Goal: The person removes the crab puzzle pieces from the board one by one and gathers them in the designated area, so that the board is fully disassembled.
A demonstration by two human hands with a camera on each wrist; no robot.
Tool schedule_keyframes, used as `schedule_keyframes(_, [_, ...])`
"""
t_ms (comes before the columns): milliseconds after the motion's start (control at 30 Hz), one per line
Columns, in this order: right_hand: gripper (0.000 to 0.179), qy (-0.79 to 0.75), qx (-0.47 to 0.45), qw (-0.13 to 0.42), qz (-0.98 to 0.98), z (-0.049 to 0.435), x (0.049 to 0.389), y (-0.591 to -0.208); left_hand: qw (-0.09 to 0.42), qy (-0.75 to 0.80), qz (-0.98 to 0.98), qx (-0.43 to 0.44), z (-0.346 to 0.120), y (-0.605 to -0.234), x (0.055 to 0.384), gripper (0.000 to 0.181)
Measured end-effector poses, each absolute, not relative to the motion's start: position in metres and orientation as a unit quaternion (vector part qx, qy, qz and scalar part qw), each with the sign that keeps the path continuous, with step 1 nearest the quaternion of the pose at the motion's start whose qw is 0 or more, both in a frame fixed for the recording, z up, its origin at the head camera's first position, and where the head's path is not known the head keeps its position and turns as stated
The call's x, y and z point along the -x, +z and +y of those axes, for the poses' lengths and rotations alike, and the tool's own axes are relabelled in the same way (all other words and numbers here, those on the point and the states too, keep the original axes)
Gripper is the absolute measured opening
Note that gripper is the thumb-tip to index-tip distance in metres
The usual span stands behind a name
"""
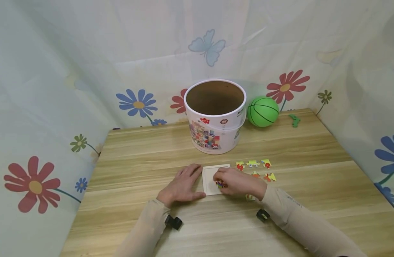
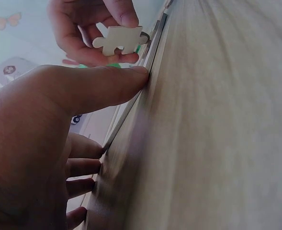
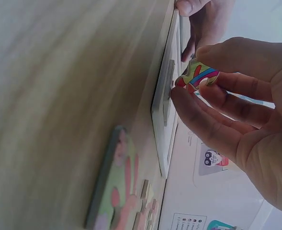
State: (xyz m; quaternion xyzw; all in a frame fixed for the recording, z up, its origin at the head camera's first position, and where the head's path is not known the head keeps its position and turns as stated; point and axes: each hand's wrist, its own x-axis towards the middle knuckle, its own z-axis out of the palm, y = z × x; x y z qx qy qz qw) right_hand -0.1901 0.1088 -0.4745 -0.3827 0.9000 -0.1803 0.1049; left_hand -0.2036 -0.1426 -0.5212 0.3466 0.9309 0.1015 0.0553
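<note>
A jigsaw puzzle piece with bright coloured stripes is pinched between the thumb and fingers of my right hand. Its pale back faces the left wrist view. Under that hand lies a shallow white puzzle tray with a raised rim; the right wrist view shows another piece lying in it, edge-on. My left hand rests at the tray's left side, thumb and fingers spread and touching its edge. Several loose pieces lie right of the tray, some partly hidden by my right hand.
Behind the tray stands a large white bucket with a handle. A green ball sits right of it against the printed curtain, and a small green toy lies farther right. Wood-grain table surrounds everything.
</note>
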Motion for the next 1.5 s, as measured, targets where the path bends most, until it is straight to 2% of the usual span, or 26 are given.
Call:
schedule_keyframes(500, [0.029, -0.176, 0.425, 0.087, 0.884, 0.113, 0.19, -0.47, 0.065, 0.092, 0.933, -0.342, -0.142, -0.525, 0.204, 0.098])
schedule_keyframes(1067, [0.031, -0.189, 0.361, 0.108, 0.907, 0.138, 0.186, -0.453, 0.06, 0.092, 0.934, -0.34, -0.141, -0.523, 0.204, 0.098])
schedule_keyframes(1500, [0.03, -0.172, 0.356, 0.085, 0.914, 0.166, 0.18, -0.452, 0.068, 0.09, 0.936, -0.334, -0.142, -0.523, 0.204, 0.099])
